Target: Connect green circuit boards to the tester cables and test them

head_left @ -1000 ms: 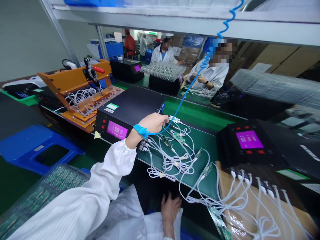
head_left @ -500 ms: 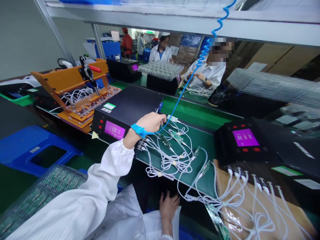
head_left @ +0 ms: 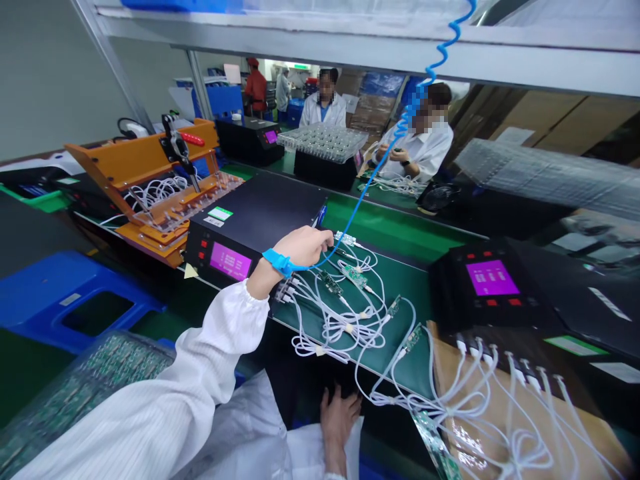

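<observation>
My left hand, with a blue wrist strap and coiled cord, reaches over the green bench beside a black tester box. Its fingers are curled together and their tips are partly hidden, so what they hold cannot be made out. A small circuit board lies just past the fingertips. A dark circuit board and a green circuit board lie nearer, plugged to bundled white cables. My right hand rests low over my lap, fingers spread, holding nothing.
Another tester with a purple screen stands right, its cables crossing a brown board. An orange clamp fixture stands left. A blue stool and trays of circuit boards are lower left. Co-workers sit across the bench.
Both my hands stay nearly in place, with the whole view shifted very slightly. Across the bench, the nearer co-worker's head and hands have moved a little.
</observation>
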Demonstrator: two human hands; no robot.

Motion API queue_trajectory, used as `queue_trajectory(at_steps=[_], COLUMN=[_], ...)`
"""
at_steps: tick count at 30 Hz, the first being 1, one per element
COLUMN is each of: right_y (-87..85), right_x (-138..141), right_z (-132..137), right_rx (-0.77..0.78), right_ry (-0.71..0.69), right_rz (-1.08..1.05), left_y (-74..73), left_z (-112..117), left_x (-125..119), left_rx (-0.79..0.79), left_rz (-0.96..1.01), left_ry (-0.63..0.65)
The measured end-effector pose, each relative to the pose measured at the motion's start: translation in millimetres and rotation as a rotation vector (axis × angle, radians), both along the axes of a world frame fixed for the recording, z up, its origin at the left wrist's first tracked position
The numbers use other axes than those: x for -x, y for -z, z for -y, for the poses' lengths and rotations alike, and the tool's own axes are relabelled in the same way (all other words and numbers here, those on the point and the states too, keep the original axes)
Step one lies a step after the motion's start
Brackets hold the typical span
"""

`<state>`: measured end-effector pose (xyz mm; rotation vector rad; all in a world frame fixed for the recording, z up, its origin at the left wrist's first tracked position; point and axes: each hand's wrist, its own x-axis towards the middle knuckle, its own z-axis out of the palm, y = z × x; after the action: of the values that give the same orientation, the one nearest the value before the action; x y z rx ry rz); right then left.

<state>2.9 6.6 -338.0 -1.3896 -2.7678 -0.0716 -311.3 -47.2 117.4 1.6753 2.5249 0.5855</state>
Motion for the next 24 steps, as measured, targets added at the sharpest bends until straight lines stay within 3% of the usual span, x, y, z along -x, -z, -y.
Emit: queue_trajectory(at_steps=[24], right_y=[-8.9], right_x=[3.3], right_z=[2.3], right_rx=[0.055], right_ry=[0.002], right_rz=[0.023], left_y=[-0.2], left_z=[1.0], left_x=[-0.1], left_rx=[-0.011], left_rz=[-0.018], left_ry=[-0.004])
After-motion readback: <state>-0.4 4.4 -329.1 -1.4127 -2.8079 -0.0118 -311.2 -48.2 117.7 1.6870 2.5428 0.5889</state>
